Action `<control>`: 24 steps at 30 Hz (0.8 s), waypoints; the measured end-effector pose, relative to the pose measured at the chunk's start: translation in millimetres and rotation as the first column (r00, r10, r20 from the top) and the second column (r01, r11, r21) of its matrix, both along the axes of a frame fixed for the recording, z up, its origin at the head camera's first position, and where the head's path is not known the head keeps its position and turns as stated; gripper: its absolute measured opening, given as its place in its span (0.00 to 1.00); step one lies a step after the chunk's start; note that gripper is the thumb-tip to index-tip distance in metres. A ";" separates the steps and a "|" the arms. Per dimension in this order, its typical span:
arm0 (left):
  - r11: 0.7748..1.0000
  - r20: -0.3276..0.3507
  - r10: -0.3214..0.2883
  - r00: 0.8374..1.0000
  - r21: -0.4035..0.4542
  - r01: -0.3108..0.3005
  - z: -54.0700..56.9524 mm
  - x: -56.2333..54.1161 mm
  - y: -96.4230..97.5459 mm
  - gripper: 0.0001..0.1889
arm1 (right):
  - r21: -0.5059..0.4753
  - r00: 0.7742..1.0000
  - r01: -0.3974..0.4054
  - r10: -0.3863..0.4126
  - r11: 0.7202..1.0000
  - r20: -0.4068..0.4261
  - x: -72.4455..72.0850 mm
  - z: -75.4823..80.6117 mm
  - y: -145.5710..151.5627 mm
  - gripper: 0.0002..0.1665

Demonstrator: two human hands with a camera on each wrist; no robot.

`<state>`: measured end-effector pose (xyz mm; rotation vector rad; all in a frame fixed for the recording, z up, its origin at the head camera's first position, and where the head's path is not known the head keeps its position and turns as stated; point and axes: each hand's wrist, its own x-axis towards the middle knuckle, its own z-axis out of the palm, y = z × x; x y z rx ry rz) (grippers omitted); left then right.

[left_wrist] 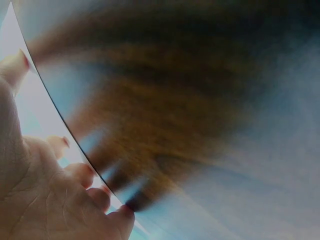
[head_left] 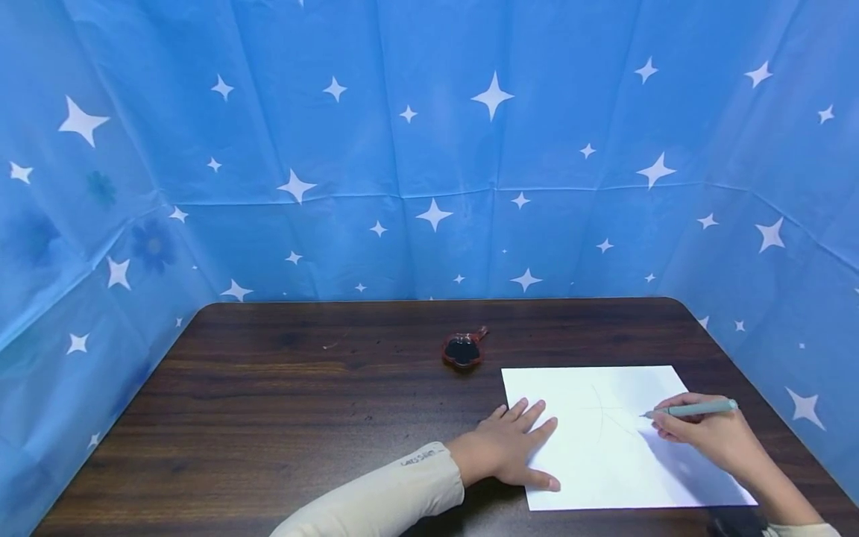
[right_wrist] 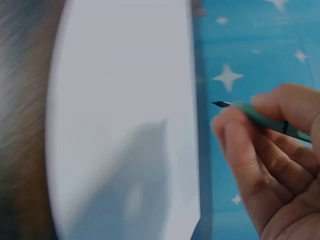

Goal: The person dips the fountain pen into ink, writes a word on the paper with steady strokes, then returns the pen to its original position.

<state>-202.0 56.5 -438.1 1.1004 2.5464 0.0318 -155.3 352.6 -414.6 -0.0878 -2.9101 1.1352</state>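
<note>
My left hand (head_left: 506,447) lies with its fingers spread over the left edge of a white sheet of paper (head_left: 597,477). In the left wrist view, the fingertips and thumb of that hand reach the paper's edge. Between thumb and fingers, my right hand (head_left: 718,432) pinches a light green fountain pen (head_left: 701,408). Its dark pointed nib (right_wrist: 220,104) shows in the right wrist view, where the hand's shadow falls across the sheet. Thin, faint crossing lines (head_left: 602,409) are drawn near the middle of the paper, left of the nib.
A small translucent red dish (head_left: 481,335) with dark liquid in it stands beyond the paper's upper left corner. Everything is on a dark wood-grain table (head_left: 268,418) with rounded far corners. Blue curtains (head_left: 376,149) with white stars surround its back and sides.
</note>
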 end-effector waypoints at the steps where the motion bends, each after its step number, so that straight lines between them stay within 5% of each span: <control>1: 1.000 0.002 0.001 1.000 0.003 -0.001 0.6 0.1 -0.5 0.46 | -0.048 1.000 0.005 -0.005 0.999 -0.015 -1.8 1.8 0.2 0.17; 7: 1.000 0.010 -0.001 1.000 0.014 0.000 4.5 0.9 -2.1 0.46 | -0.216 0.998 -0.026 0.014 0.976 -0.058 -14.1 10.7 -3.9 0.22; 24: 1.000 -0.017 -0.006 1.000 -0.020 0.006 3.0 2.6 -1.8 0.46 | -0.267 0.994 -0.051 0.023 0.962 -0.107 -49.2 19.2 -34.9 0.25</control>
